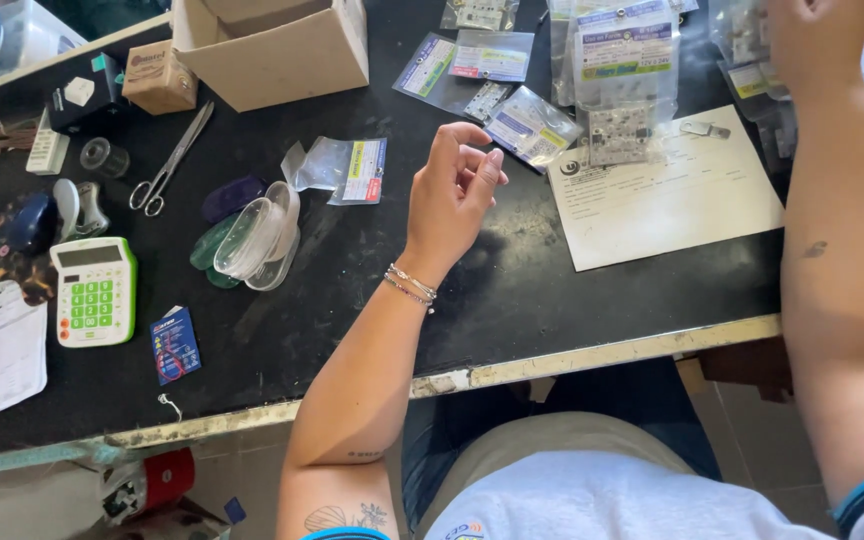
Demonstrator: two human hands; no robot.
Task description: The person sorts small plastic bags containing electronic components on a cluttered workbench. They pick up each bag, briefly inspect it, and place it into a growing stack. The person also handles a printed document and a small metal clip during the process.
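My left hand (pixel 455 190) hovers above the dark desk (pixel 512 290), its grip loosely curled and holding nothing; nearest lies a clear packet (pixel 532 125), long axis slanting up-left; my right hand's (pixel 812 40) grip I cannot tell

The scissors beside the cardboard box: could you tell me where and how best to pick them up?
Grip the scissors by the looped handles at their lower-left end, coming straight down from above. They lie flat and closed on the black table, blades angled toward the cardboard box.

The left hand (pixel 457 185) hovers, fingers curled, above the black table (pixel 512 290), near small plastic packets (pixel 532 125).
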